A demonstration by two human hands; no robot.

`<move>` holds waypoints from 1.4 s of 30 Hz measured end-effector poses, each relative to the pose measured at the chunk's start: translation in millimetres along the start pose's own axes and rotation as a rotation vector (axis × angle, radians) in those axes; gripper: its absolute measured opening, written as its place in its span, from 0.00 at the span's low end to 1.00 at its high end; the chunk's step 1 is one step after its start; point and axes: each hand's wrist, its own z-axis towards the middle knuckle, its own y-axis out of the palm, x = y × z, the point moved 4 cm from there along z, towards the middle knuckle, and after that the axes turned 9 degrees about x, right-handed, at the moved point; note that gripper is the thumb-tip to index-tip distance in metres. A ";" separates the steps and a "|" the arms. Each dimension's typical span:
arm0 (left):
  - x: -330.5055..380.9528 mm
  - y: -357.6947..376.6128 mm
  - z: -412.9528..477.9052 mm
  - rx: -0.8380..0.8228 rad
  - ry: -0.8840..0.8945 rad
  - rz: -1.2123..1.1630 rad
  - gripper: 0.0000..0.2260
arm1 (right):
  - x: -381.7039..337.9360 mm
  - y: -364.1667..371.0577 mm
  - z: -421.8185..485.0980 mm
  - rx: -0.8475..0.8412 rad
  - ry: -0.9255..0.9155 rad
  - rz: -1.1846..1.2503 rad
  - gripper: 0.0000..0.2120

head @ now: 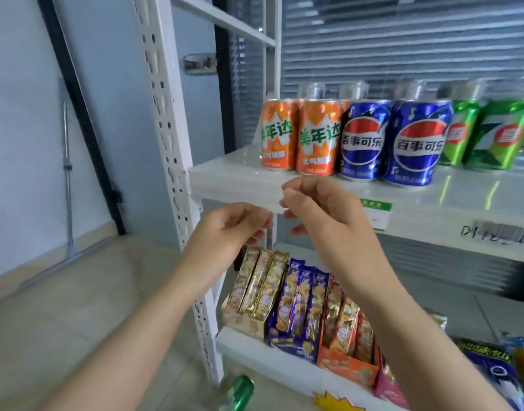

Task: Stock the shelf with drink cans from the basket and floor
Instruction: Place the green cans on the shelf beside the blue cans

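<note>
Head view: one camera, looking forward and down at a store rack.
Left hand (231,229): just below centre, at about 7 o'clock, in front of the shelf's front lip. Its fingers are loosely curled and relaxed, with nothing seen in them.
Right hand (320,209): near centre, just beside the left hand and slightly higher. It is raised before the same lip with its fingers loosely bent, grasping nothing visible.
White metal shelf board (240,179): runs from centre out to 3 o'clock.
Two orange aluminium drink cans (317,137): upright on the board at 12 to 1 o'clock, side by side and touching.
Two blue aluminium drink cans (418,143): upright just to the right of the orange pair, at 1 to 2 o'clock.
Two green aluminium drink cans (501,134): upright at 2 o'clock, next in the row.
Green drink can on the floor (240,393): lying tilted at 6 o'clock, beside the foot of the white perforated metal upright (172,143).
Foil snack packs (302,304): gold, purple and orange, standing in boxes on the lower shelf at 5 o'clock.
Green-and-white price label (376,215): on the shelf lip, partly behind the right wrist.
Beige tiled floor (62,307): at 8 o'clock.
</note>
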 end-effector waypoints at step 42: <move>-557.1 -45.6 -231.1 -0.540 -1.100 0.593 0.10 | 485.0 214.2 -400.3 -0.095 1.657 -0.084 0.16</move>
